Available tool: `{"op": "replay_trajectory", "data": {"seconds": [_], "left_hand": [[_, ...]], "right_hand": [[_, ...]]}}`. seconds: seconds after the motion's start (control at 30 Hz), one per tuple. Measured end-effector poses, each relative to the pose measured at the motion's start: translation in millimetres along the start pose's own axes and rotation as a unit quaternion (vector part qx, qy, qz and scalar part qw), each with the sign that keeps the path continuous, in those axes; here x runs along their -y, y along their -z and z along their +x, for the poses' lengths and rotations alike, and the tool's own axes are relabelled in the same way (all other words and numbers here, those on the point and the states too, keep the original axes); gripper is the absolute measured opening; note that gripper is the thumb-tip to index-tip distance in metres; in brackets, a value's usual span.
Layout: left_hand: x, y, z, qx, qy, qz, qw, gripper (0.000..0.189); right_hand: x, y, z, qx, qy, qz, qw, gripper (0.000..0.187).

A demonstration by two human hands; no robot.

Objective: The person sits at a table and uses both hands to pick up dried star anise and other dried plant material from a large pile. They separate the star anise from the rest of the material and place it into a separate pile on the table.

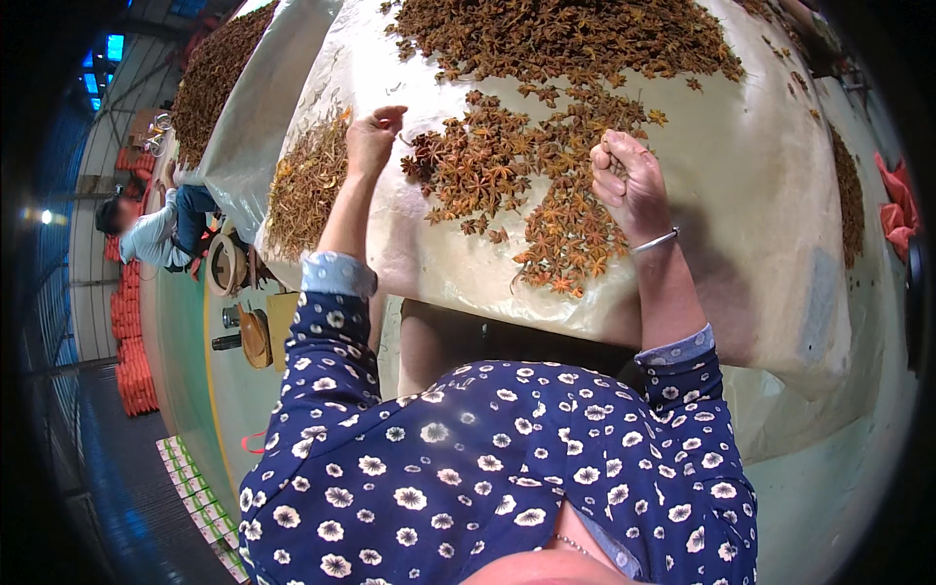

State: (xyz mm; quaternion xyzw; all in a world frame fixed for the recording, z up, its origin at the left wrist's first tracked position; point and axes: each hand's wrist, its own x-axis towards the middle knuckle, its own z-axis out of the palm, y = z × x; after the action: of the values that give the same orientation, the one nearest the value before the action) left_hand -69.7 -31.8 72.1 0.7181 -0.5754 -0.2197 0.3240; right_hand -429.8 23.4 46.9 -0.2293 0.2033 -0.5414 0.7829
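Observation:
Dried star anise (pixel 490 157) lies loosely spread on a table covered with a pale plastic sheet (pixel 453 274). A larger heap of star anise (pixel 563 33) covers the far part of the sheet. My left hand (pixel 374 140) is raised between the spread pods and a pile of stems and debris (pixel 311 186); its fingers are curled, and whether they hold anything is hidden. My right hand (pixel 627 175), with a metal bangle at the wrist, is over the right edge of the spread pods. Its fingers are curled in, and something small may be between them, but I cannot tell.
Another plastic-covered surface with a brown heap (pixel 219 80) stands at the left, where a person (pixel 157 230) sits. Near the table's left side are a round basket (pixel 227 265) and a woven tray (pixel 256 338). Red sacks (pixel 134 344) are stacked farther left. A red bag (pixel 898 205) is at the right.

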Motion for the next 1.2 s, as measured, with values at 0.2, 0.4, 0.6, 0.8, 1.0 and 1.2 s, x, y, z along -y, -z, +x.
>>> {"op": "replay_trajectory", "data": {"seconds": [0.2, 0.4, 0.6, 0.8, 1.0, 1.2], "left_hand": [[43, -3, 16, 0.040, -0.183, 0.247, 0.951, 0.011], [90, 26, 32, -0.031, -0.150, 0.414, 0.897, 0.011], [79, 12, 67, -0.134, -0.181, 0.379, 0.898, 0.043], [78, -56, 92, -0.014, -0.168, 0.269, 0.948, 0.058], [91, -29, 112, 0.039, -0.108, 0.499, 0.859, 0.063], [133, 40, 93, -0.153, 0.054, 0.525, 0.835, 0.057]], "right_hand": [[1, -1, 1, -0.010, -0.004, -0.029, 1.000, 0.014], [1, -5, 0, -0.011, 0.014, -0.018, 1.000, 0.014], [0, -3, 3, -0.012, 0.019, -0.034, 0.999, 0.016], [-1, 1, 2, -0.006, 0.024, -0.053, 0.998, 0.018], [-2, 3, 2, -0.025, 0.020, -0.029, 0.999, 0.016], [0, 4, 5, -0.006, 0.025, -0.010, 1.000, 0.016]]}}
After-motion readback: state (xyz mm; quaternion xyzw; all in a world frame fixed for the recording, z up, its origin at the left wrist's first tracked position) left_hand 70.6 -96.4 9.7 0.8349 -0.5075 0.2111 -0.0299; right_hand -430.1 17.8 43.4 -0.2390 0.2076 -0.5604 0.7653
